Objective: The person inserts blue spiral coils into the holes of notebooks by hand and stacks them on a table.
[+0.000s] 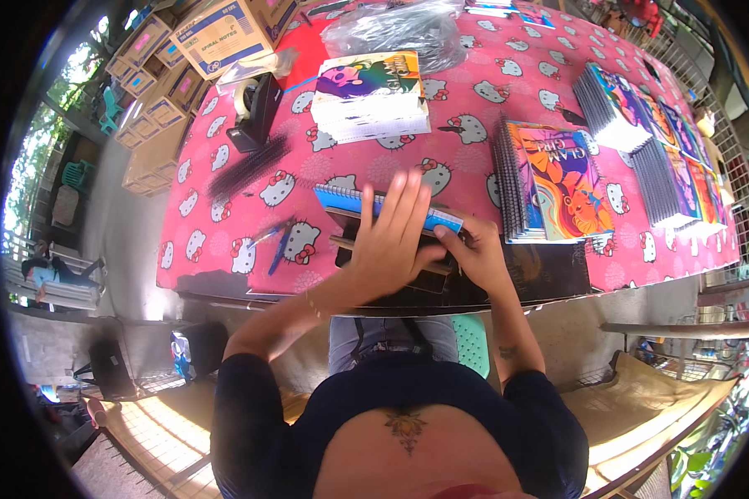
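A blue-edged spiral notebook stands tilted at the table's near edge, with a row of coil loops along its upper side. My left hand lies across it, fingers stretched out and held together flat. At the notebook's right end, the thumb and fingers of my right hand pinch its edge. Beneath my hands is a dark and brown wooden piece, mostly hidden by my left hand. Much of the notebook's face is covered too.
Beyond my hands sits a stack of unbound books. Coil-bound notebooks are piled at right, with more stacks behind. At left lie black coils, a tape dispenser and pens. Cardboard boxes and clear plastic are farther back.
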### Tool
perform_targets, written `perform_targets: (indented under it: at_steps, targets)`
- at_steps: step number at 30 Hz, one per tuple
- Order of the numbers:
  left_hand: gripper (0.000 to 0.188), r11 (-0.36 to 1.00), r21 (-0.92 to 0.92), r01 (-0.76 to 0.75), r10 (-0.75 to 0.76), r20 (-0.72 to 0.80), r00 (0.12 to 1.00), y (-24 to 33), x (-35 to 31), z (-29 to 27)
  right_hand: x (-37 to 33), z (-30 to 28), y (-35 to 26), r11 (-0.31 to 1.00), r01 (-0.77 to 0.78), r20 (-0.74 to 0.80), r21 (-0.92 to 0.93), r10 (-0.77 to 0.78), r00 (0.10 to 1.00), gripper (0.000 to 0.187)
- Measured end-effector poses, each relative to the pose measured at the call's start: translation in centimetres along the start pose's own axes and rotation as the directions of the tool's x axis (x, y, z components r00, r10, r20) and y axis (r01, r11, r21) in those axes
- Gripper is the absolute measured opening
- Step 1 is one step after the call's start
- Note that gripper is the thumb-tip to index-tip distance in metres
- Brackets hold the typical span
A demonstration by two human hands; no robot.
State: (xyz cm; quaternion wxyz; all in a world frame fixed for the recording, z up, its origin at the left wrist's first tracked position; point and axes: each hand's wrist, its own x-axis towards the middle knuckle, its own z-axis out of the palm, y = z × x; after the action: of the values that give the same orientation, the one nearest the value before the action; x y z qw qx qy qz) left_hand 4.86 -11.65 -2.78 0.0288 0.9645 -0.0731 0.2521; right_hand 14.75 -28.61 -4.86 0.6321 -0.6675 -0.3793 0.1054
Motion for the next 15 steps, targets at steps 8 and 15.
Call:
perform_targets:
  at_steps: [8, 15]
  targets:
    - [0.05, 0.962, -0.27, 0.049, 0.036, 0.301, 0.953, -0.8, 4.7, -8.1, 0.2, 0.3, -0.3, 0.998, 0.038, -0.024, -0.041, -0.039, 0.999, 0.024]
    - [0.021, 0.802, -0.597, 0.03, 0.089, 0.168, 0.982, -3.8, 5.4, -7.2, -0.1, 0.5, -1.1, 0.999, 0.037, -0.048, -0.039, -0.039, 0.998, 0.024]
